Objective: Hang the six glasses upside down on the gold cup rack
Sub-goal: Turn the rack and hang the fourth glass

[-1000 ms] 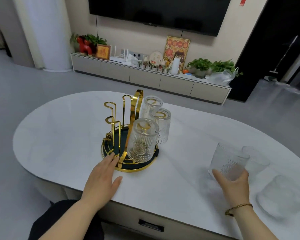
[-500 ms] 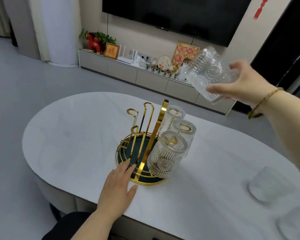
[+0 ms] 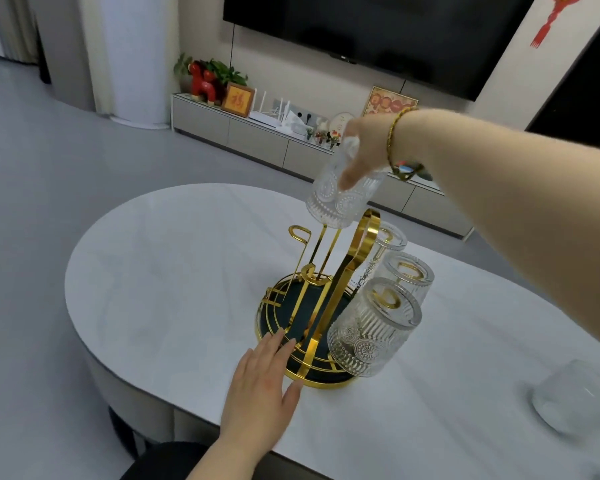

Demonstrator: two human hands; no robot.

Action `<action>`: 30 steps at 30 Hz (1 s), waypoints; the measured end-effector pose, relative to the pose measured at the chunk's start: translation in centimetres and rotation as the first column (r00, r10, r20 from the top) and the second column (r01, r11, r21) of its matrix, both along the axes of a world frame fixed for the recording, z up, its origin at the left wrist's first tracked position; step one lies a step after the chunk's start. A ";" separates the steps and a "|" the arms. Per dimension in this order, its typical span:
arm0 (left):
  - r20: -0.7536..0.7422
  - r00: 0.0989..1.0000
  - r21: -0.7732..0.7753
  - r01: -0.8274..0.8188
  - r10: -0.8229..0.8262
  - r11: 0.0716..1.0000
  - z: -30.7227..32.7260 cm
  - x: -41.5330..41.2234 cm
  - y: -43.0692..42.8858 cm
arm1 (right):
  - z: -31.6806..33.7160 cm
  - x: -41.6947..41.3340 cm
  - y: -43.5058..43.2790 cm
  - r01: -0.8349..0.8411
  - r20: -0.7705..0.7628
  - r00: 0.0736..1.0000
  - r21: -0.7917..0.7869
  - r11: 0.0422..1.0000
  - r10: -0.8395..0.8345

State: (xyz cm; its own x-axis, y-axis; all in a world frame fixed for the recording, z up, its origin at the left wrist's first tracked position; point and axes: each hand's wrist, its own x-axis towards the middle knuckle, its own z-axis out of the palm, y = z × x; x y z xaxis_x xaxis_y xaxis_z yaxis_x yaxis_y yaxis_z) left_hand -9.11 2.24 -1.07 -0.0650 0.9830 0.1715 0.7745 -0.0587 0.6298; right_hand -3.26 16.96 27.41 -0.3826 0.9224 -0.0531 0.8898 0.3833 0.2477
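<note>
The gold cup rack with a dark round base stands in the middle of the white oval table. Three ribbed glasses hang upside down on its right side; the nearest glass is largest in view. My right hand holds another ribbed glass upside down, its mouth just over the tip of a far-left gold peg. My left hand lies flat on the table, fingers apart, fingertips touching the rack's front rim. One more glass stands on the table at the right edge, blurred.
A low cabinet with plants, frames and small ornaments runs along the far wall under a dark TV. Grey floor surrounds the table. Two left pegs of the rack are bare.
My right hand has carried the glass from high on the right down and left, turning it mouth-down over a left peg. The left hand has stayed at the rack's rim.
</note>
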 end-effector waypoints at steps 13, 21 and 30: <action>-0.018 1.000 -0.012 0.012 -0.012 1.000 0.1 -0.3 0.2 | -6.4 -2.0 1.7 0.049 0.300 0.954 -0.188 0.981 0.010; -0.025 1.000 -0.027 0.013 -0.014 1.000 0.3 -0.2 0.1 | -6.8 -1.0 2.4 0.055 0.219 0.976 -0.195 0.979 -0.011; -0.054 0.998 0.017 -0.011 0.012 1.000 -0.1 0.3 0.0 | -4.0 4.7 0.6 0.029 -0.155 0.987 -0.094 0.995 -0.044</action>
